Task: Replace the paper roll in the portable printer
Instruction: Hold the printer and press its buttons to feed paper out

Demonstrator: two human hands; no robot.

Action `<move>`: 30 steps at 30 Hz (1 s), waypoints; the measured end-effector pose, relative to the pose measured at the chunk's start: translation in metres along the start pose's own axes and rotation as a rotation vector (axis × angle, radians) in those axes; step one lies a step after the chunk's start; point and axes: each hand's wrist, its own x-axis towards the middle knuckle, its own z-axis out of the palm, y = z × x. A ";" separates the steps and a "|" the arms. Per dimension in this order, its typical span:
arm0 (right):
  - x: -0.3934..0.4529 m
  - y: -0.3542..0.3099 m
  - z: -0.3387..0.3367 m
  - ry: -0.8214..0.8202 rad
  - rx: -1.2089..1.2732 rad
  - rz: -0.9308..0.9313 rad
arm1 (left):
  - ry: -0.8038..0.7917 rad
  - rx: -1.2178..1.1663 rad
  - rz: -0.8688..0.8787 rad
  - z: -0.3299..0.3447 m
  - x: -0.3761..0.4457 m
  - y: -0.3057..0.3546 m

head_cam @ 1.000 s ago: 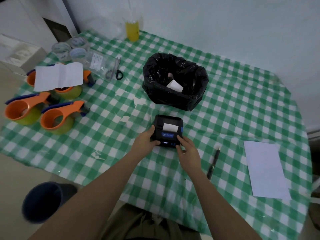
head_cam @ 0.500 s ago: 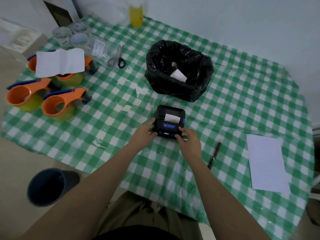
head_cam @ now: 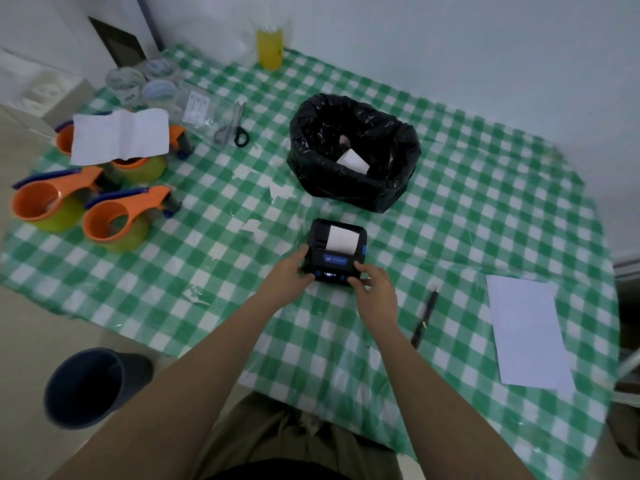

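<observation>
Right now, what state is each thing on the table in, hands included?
printer: lid shut, display lit, resting on the table
paper strip: sticking out of the printer's slot
left hand: gripping the printer's left side
right hand: gripping its right front corner
black bag: open, paper scrap inside
pen: lying flat, untouched
scissors: closed

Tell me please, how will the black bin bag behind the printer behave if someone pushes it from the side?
The black bin bag would probably crumple rather than slide: its thin, wrinkled film looks floppy. It seems light, since only some paper scraps show inside, so it could tip or shift easily. Its glossy plastic may also slip on the checked tablecloth.
</observation>
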 end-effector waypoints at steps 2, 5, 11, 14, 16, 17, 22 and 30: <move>0.000 0.000 0.000 -0.008 -0.002 0.008 | -0.007 0.013 -0.004 -0.001 -0.001 0.001; 0.000 -0.002 -0.002 -0.020 -0.012 0.010 | -0.021 0.051 0.001 -0.003 -0.002 0.001; 0.002 -0.004 -0.005 -0.046 -0.030 0.031 | -0.032 0.109 -0.006 -0.006 -0.004 0.004; 0.001 -0.004 -0.008 -0.065 -0.040 0.027 | -0.015 0.115 0.015 -0.007 -0.005 0.005; 0.000 -0.004 -0.010 -0.090 -0.044 0.031 | -0.003 0.131 0.028 -0.007 -0.006 0.007; 0.000 -0.003 -0.011 -0.105 -0.044 0.033 | 0.001 0.139 0.033 -0.008 -0.007 0.008; 0.000 0.000 -0.016 -0.173 -0.048 0.040 | -0.013 0.166 0.063 -0.009 -0.010 0.011; 0.000 -0.001 -0.016 -0.168 -0.047 0.056 | -0.013 0.185 0.024 -0.011 -0.010 0.010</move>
